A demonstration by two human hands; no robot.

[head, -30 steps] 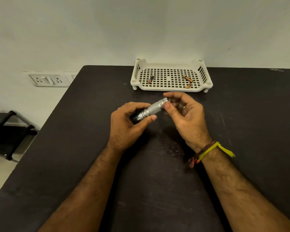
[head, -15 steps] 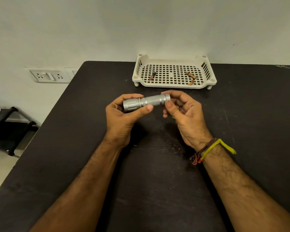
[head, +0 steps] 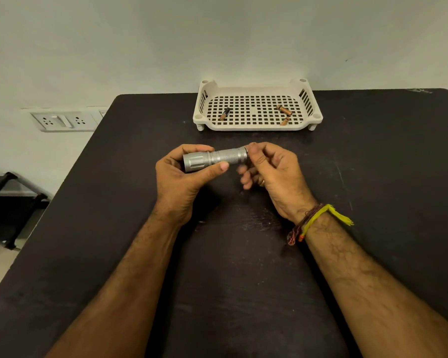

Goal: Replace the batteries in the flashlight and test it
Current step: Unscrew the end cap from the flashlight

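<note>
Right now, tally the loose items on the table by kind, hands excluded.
Flashlight: 1, held in both hands, left hand round the head, right hand pinching the tail end.
Batteries: 3, all in the tray: one at left, two at right.
Tray: 1, white and perforated, on the table.
Total: 5

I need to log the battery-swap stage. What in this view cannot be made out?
- Flashlight tail end: head view, covered by right hand fingertips.
- Its lens: faces away, behind left hand.
- Batteries in tray: labels too small.
</note>
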